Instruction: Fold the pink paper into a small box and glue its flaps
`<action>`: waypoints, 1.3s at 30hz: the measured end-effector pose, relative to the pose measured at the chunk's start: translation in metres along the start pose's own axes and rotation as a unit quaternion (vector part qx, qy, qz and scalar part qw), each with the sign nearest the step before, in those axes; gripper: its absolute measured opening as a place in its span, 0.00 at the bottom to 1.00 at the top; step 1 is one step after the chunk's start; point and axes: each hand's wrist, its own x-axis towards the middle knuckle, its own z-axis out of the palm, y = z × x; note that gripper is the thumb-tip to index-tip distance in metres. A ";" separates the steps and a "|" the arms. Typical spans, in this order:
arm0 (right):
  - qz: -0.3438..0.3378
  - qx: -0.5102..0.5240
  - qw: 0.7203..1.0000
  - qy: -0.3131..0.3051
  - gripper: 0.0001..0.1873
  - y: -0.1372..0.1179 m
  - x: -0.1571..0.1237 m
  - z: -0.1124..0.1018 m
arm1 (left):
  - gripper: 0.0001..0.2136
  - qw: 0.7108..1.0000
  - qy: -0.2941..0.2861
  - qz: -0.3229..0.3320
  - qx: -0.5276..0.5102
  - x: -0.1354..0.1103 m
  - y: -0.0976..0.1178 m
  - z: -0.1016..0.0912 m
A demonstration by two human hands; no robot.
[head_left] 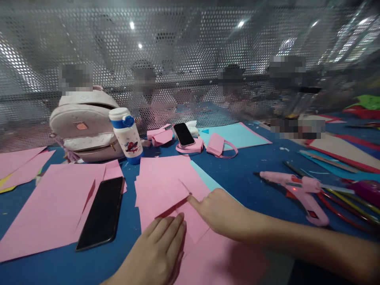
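A pink paper sheet (166, 178) lies on the blue table in front of me, with a folded flap near its middle. My left hand (157, 249) rests flat on the lower part of the sheet, fingers stretched out together. My right hand (221, 211) comes in from the right with its index finger pointed out, pressing the tip on the fold's edge; the other fingers are curled in. Neither hand holds anything.
A black phone (102, 213) lies on another pink sheet (50, 206) at the left. Behind stand a white backpack (84, 130), a white-and-blue bottle (127, 136), a second phone (183, 133) and small pink paper pieces. A pink glue gun (297, 192) and pencils lie right. A perforated screen closes the back.
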 end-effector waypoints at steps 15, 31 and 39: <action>0.035 0.002 0.999 -0.027 0.26 -0.007 0.009 -0.004 | 0.19 0.998 -0.061 -0.013 -0.010 0.002 0.002 -0.011; 0.038 -0.001 0.999 -0.022 0.31 -0.006 0.009 -0.009 | 0.22 0.996 -0.087 -0.021 -0.028 -0.003 0.004 -0.008; 0.008 0.007 1.000 0.006 0.30 0.000 0.005 -0.003 | 0.22 0.997 -0.076 -0.015 -0.028 -0.001 0.003 -0.009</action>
